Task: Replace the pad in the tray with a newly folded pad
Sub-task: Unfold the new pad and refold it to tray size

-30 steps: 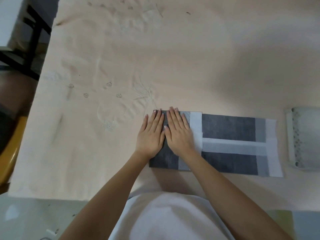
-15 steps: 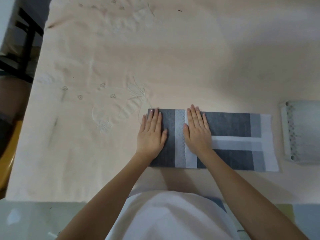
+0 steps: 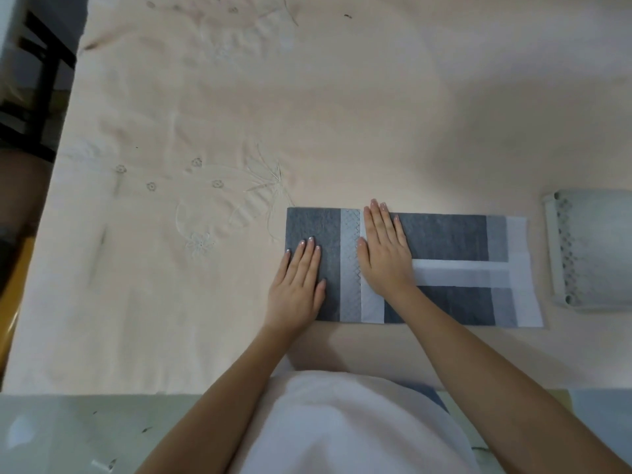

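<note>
A long folded pad [image 3: 451,237], dark grey with white and pale grey bands, lies flat on the table in front of me. My left hand [image 3: 299,282] presses palm-down on its folded left end, fingers together. My right hand [image 3: 384,254] lies flat just right of the fold's pale edge, fingers pointing away from me. Neither hand grips anything. At the right edge of the view sits a pale grey tray [image 3: 554,254] with a pad inside it, a short gap from the folded pad's right end.
The table [image 3: 307,114] wears a peach embroidered cloth with a flower pattern left of the pad. A dark chair frame [image 3: 37,80] stands past the table's left edge. The near table edge runs just below my forearms.
My hands, side by side on the pad's left end a second ago, have spread apart. The right hand slid rightward over the fold and the left drew back toward me.
</note>
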The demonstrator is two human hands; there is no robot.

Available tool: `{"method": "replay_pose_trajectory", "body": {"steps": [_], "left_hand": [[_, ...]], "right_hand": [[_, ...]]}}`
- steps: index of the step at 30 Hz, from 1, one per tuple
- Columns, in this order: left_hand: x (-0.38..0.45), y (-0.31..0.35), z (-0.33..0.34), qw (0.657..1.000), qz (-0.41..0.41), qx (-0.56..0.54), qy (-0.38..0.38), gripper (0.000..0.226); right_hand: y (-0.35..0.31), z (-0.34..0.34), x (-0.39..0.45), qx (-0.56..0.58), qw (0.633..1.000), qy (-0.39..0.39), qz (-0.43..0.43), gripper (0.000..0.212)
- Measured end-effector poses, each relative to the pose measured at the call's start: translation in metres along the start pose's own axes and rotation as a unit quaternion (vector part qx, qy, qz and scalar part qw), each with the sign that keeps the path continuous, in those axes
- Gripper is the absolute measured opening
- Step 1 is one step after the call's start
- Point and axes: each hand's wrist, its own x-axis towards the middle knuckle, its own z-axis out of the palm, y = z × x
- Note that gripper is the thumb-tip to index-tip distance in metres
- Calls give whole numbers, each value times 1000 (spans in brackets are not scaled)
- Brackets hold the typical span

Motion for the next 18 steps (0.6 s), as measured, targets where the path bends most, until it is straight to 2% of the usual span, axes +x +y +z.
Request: {"method": "replay_pose_trajectory", "body": {"steps": [6, 9, 12, 15, 18], "left_hand": [[-12, -14, -8, 1000, 0, 17, -1, 53], [-12, -9, -10, 1000, -15, 9, 3, 54], [-5, 3, -16, 1000, 10, 3, 12, 54], [18, 25, -24, 999, 45, 2, -6, 53], [47, 52, -30, 994, 93, 7, -52, 52]], "right_hand": [[0, -5, 3, -9, 999, -35, -5, 56], [1, -17, -8, 31, 999, 9, 9, 53], [15, -30, -34, 68, 991, 70, 93, 51], [43, -41, -64, 66, 972, 66, 214, 48], [73, -51, -99, 55, 939, 59, 335, 47]]}}
